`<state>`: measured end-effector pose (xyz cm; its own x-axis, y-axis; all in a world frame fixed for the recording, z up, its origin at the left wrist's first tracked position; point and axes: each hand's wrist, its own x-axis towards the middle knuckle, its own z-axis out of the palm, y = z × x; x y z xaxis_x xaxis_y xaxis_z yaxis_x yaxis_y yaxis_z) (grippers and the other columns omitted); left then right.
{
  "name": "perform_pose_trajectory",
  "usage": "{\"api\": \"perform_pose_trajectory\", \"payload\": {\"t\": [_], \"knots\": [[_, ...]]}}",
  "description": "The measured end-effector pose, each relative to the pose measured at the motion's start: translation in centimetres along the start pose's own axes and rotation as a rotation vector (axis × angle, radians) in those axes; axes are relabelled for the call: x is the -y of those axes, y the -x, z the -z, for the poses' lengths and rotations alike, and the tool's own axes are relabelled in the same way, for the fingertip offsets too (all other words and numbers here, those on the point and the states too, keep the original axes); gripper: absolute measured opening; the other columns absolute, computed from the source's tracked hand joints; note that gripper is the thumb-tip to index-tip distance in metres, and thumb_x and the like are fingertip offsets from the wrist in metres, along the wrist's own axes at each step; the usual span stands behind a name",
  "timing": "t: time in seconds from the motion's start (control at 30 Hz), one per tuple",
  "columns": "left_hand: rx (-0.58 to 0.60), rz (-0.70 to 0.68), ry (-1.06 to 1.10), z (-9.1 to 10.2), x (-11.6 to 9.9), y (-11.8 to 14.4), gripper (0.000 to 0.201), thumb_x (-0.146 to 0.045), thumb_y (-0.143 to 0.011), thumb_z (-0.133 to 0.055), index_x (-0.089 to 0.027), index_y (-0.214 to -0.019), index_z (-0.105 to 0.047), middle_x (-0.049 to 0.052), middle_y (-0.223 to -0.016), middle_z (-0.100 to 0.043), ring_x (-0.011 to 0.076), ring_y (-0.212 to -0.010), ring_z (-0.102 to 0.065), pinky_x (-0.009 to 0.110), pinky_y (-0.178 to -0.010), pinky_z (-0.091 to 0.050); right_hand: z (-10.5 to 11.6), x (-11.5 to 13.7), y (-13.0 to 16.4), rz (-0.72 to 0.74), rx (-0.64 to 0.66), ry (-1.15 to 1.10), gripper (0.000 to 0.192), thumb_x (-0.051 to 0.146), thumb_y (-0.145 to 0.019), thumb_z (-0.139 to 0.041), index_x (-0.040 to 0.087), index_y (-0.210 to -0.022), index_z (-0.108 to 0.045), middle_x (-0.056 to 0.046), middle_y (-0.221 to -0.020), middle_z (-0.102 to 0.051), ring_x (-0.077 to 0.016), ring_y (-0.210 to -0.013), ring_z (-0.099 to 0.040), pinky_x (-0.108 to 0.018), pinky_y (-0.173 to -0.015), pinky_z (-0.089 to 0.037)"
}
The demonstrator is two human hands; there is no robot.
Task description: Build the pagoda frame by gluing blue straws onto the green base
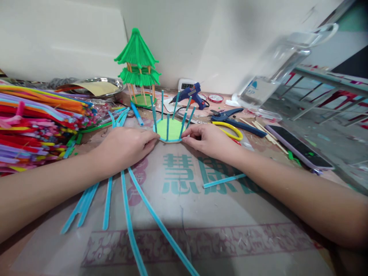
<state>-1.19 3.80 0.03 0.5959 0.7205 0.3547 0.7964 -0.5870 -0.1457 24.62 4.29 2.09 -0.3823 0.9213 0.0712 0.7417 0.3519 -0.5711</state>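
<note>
A: What are the fingers doing?
B: Left hand (126, 147) and right hand (208, 141) each pinch an edge of the green base (169, 130), centre of the frame, blue posts (168, 126) standing upright around its rim.
A: And around them?
B: Loose blue strips (129, 214) fan out lower left; a green pagoda model (139, 63) stands above, a blue glue gun (192, 94) beside it. Blue pliers (235, 122) lie to the right.
</note>
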Motion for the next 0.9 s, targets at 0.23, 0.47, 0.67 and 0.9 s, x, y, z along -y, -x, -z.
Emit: {"api": "perform_pose_trajectory", "payload": {"t": [0.23,0.47,0.67,0.9], "knots": [[0.026,0.097,0.325,0.1,-0.7,-0.9,0.035,-0.043,-0.093,-0.054,-0.023,-0.116,-0.072,-0.001,-0.067,-0.068,0.0177,-0.06,-0.061,0.028,-0.056,-0.032,0.0,-0.1,0.0,0.004,0.005,-0.011,0.016,0.03,-0.09,-0.062,0.016,-0.088,-0.071,0.005,-0.058,-0.061,-0.0082,-0.048,-0.05,-0.025,-0.053,-0.034],[0.071,0.14,0.572,-0.7,-0.6,-1.8,0.032,-0.041,-0.087,-0.057,-0.02,-0.106,-0.073,-0.003,-0.062,-0.058,0.0144,-0.058,-0.054,0.027,-0.058,-0.034,-0.1,0.1,0.0,0.009,0.0,-0.027,0.016,0.029,-0.09,-0.062,0.016,-0.088,-0.071,0.004,-0.058,-0.06,-0.0085,-0.05,-0.05,-0.024,-0.053,-0.033],[0.089,0.138,0.534,-0.7,-0.5,-1.9,0.031,-0.041,-0.088,-0.056,-0.02,-0.104,-0.073,-0.002,-0.062,-0.059,0.0147,-0.057,-0.052,0.028,-0.057,-0.032,-0.1,0.0,-0.1,0.022,-0.01,-0.008,0.016,0.029,-0.09,-0.062,0.016,-0.088,-0.071,0.005,-0.058,-0.06,-0.0086,-0.051,-0.049,-0.025,-0.054,-0.033],[0.082,0.117,0.472,-0.2,-0.7,-1.8,0.031,-0.04,-0.091,-0.053,-0.022,-0.106,-0.073,-0.002,-0.063,-0.061,0.0156,-0.057,-0.054,0.028,-0.056,-0.032,-0.3,-0.1,0.1,0.024,-0.047,0.015,0.016,0.03,-0.088,-0.063,0.017,-0.087,-0.071,0.004,-0.06,-0.059,-0.0096,-0.053,-0.048,-0.025,-0.055,-0.032]]}}
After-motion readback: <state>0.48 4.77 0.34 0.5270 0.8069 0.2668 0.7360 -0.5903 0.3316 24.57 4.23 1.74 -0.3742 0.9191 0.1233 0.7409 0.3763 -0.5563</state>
